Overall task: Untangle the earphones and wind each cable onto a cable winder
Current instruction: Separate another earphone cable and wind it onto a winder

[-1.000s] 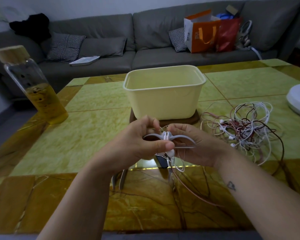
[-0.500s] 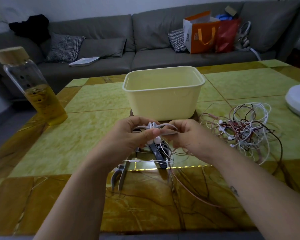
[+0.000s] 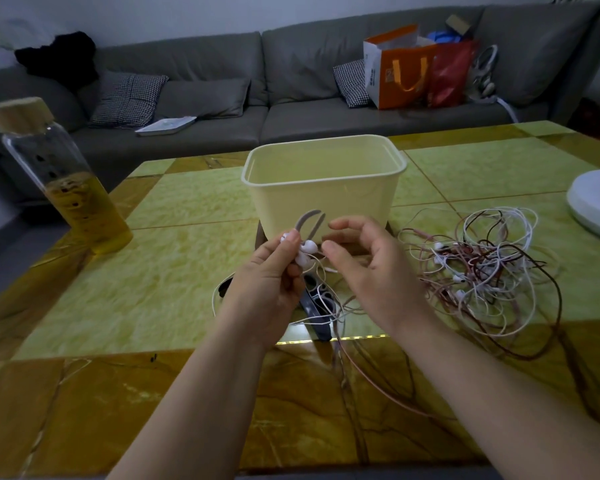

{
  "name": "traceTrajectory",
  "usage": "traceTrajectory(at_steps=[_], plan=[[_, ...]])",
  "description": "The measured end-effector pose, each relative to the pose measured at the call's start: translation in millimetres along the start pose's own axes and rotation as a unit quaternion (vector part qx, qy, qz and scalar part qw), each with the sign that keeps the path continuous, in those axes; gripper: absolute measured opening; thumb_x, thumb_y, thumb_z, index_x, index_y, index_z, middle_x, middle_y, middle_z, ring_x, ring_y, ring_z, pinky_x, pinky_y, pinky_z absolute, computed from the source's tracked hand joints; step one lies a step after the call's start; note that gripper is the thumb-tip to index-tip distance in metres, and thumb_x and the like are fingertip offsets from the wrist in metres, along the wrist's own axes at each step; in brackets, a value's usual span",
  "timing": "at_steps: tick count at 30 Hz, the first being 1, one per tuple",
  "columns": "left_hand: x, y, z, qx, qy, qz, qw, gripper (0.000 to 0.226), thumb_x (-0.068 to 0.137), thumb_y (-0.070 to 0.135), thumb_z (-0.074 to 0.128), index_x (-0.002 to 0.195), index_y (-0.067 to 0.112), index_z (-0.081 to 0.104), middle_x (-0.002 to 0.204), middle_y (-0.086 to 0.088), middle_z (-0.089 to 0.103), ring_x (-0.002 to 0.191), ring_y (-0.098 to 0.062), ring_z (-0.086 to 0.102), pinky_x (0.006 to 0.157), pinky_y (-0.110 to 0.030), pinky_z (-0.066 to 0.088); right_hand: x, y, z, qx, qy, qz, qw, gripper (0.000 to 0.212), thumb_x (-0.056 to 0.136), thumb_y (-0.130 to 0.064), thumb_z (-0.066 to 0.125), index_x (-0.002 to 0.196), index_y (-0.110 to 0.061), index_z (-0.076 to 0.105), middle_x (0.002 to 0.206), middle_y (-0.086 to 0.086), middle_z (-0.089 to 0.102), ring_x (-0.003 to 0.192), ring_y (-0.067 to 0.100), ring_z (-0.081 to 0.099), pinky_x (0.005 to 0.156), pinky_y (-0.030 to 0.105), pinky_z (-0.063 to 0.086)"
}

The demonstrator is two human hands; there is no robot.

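My left hand (image 3: pixel 267 285) grips a grey cable winder (image 3: pixel 310 221) together with white earbuds (image 3: pixel 305 252), holding them upright in front of the cream tub. Thin white and pink cable trails down from them over the table. My right hand (image 3: pixel 368 268) hovers just to the right with fingers loosely curled, holding nothing. A tangle of white, pink and dark red earphone cables (image 3: pixel 489 268) lies on the table to the right. Dark cable winders (image 3: pixel 317 306) lie on the table under my hands.
A cream plastic tub (image 3: pixel 326 188) stands on a dark coaster behind my hands. A glass bottle with yellow liquid (image 3: pixel 66 188) stands at the left. A white round object (image 3: pixel 596 206) sits at the right edge. A grey sofa with bags lies beyond the table.
My right hand has let go of the winder and drawn slightly right. My left hand has turned the winder upright, with the earbuds pinched against it.
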State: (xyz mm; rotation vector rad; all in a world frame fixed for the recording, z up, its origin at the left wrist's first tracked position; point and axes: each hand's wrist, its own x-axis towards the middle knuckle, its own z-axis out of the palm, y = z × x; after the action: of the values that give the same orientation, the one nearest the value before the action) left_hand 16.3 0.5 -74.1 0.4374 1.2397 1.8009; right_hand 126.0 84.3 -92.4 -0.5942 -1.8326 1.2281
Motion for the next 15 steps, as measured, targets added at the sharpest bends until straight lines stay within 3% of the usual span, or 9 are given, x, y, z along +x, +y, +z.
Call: traceTrajectory(at_steps=[3, 5, 9, 15], plan=[[0.5, -4.1, 4.5, -0.017, 0.020, -0.004, 1.000, 0.014, 0.091, 0.022, 0.058, 0.080, 0.017, 0.063, 0.061, 0.008, 0.059, 0.048, -0.001, 0.045, 0.046, -0.010, 0.035, -5.0, 3.6, 6.4, -0.062, 0.000, -0.115, 0.991, 0.025, 0.085, -0.031, 0.069, 0.106, -0.020, 0.061, 0.101, -0.004, 0.066, 0.095, 0.009, 0.065, 0.080, 0.029, 0.056], [0.7, -6.6, 7.4, -0.030, 0.030, -0.013, 0.999, 0.008, 0.087, 0.025, 0.061, 0.082, 0.018, 0.062, 0.060, 0.010, 0.058, 0.049, 0.000, 0.043, 0.047, -0.011, 0.034, -5.3, 7.8, 9.2, -0.087, 0.007, -0.165, 0.982, 0.021, 0.086, -0.023, 0.070, 0.105, -0.015, 0.065, 0.098, -0.001, 0.066, 0.094, 0.010, 0.065, 0.079, 0.033, 0.055], [0.4, -11.9, 10.0, -0.054, 0.058, -0.036, 0.996, 0.008, 0.088, 0.026, 0.062, 0.087, 0.018, 0.062, 0.061, 0.010, 0.060, 0.049, 0.000, 0.046, 0.051, -0.012, 0.037, -4.3, 11.2, 9.4, -0.081, 0.005, -0.148, 0.986, 0.017, 0.085, -0.019, 0.073, 0.101, -0.015, 0.069, 0.094, -0.004, 0.068, 0.091, 0.008, 0.065, 0.076, 0.034, 0.055], [-1.4, -14.1, 14.3, -0.163, 0.073, -0.041, 0.983, 0.015, 0.080, 0.021, 0.068, 0.090, 0.010, 0.065, 0.069, 0.001, 0.065, 0.059, -0.004, 0.061, 0.058, -0.012, 0.050, -4.0, 12.1, 8.5, -0.102, 0.019, -0.191, 0.976, 0.020, 0.081, -0.015, 0.075, 0.101, -0.013, 0.073, 0.094, -0.007, 0.070, 0.090, 0.002, 0.065, 0.079, 0.017, 0.052]])
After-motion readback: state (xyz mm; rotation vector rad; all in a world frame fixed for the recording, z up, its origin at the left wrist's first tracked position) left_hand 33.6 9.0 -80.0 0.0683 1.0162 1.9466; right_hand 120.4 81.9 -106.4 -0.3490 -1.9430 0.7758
